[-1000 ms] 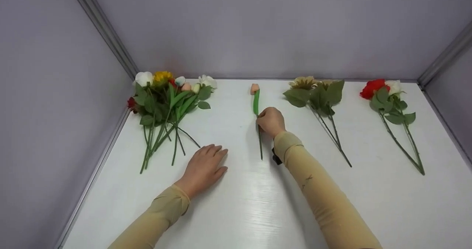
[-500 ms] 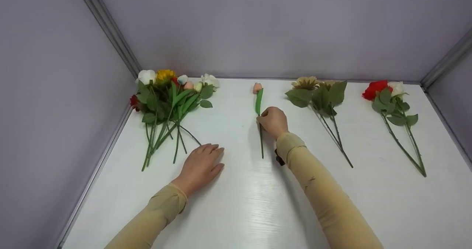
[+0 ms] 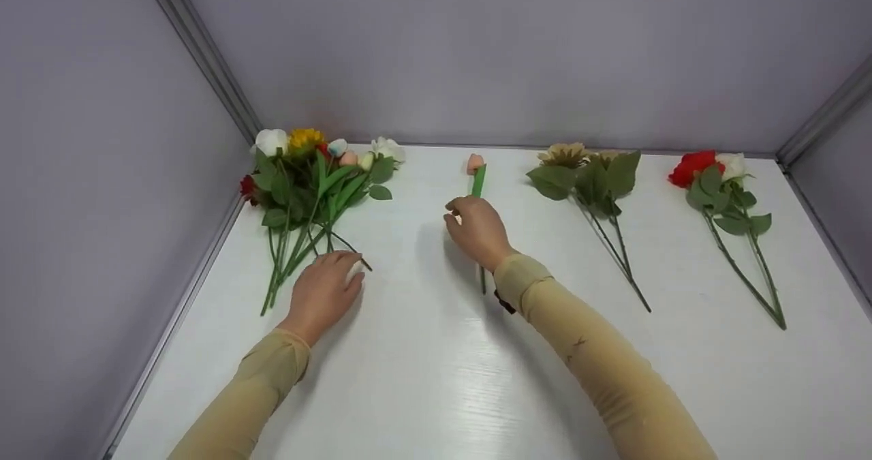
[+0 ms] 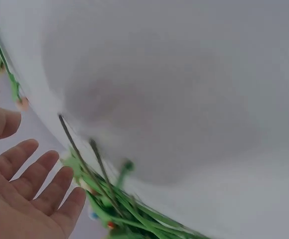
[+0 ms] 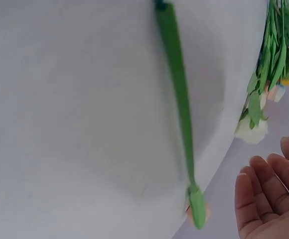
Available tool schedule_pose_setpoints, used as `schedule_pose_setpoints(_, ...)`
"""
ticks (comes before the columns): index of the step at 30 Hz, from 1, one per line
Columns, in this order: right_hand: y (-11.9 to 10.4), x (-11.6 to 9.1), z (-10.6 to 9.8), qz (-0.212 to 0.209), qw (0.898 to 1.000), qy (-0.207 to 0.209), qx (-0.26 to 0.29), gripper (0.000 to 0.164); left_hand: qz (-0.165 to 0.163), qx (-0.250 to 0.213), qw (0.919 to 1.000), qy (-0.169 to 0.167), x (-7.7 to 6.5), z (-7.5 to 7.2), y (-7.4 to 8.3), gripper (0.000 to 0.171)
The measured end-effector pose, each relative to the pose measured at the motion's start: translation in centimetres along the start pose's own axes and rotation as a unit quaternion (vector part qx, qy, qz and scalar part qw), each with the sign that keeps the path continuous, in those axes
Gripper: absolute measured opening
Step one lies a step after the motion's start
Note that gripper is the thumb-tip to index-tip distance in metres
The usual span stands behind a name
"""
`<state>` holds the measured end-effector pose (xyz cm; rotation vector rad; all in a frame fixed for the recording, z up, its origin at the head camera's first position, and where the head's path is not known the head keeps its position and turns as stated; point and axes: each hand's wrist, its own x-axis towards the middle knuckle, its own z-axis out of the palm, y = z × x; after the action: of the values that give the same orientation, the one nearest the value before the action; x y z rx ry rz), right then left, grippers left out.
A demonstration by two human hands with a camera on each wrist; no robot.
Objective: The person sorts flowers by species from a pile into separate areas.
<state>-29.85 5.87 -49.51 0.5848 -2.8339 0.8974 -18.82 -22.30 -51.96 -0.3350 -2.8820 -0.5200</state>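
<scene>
In the head view my right hand (image 3: 479, 232) hovers over the stem of a single peach tulip (image 3: 475, 165), hiding its middle. Its fingers bend loosely and hold nothing; the right wrist view shows the tulip's long green leaf (image 5: 179, 94) apart from the fingers (image 5: 271, 184). My left hand (image 3: 321, 296) is over the stem ends of the mixed flower pile (image 3: 300, 180) on the left, covering some of them. In the left wrist view its fingers (image 4: 45, 174) are spread beside the stems (image 4: 89, 169), with nothing gripped.
Right of the tulip lie two tan flowers (image 3: 565, 155) with broad leaves, stems crossing. Farther right are a red rose (image 3: 693, 167) and a white one (image 3: 732, 165). Grey panels (image 3: 477, 58) wall the white table (image 3: 436, 392) at the back and sides.
My right hand has released the tulip stem and shifted left, leaving the flower on the table. My left hand has moved left, over the pile's stem ends.
</scene>
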Motion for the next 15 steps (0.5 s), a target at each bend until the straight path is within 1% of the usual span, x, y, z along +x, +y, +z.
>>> schedule_pose_setpoints(4, -2.5, -0.5, 1.4, -0.055, 0.998, -0.039, -0.013, 0.028, -0.033, -0.003, 0.9987, 0.039, -0.1, -1.1, -2.5, 0.031)
schedule_pose_setpoints(7, -4.6, -1.0, 2.4, -0.092, 0.993, -0.069, -0.02, 0.029, -0.062, -0.003, 0.9965, 0.055, -0.2, -2.0, -4.2, 0.03)
schedule_pose_setpoints(11, -7.3, -1.9, 3.7, -0.142, 0.983, -0.107, -0.035, 0.031, -0.119, -0.012, 0.9907, 0.064, -0.1, -3.1, -6.2, 0.03)
schedule_pose_setpoints(15, -9.9, -3.0, 5.0, -0.199, 0.969, -0.137, -0.061, 0.032, -0.184, -0.037, 0.9803, 0.061, 0.1, -4.0, -7.7, 0.032)
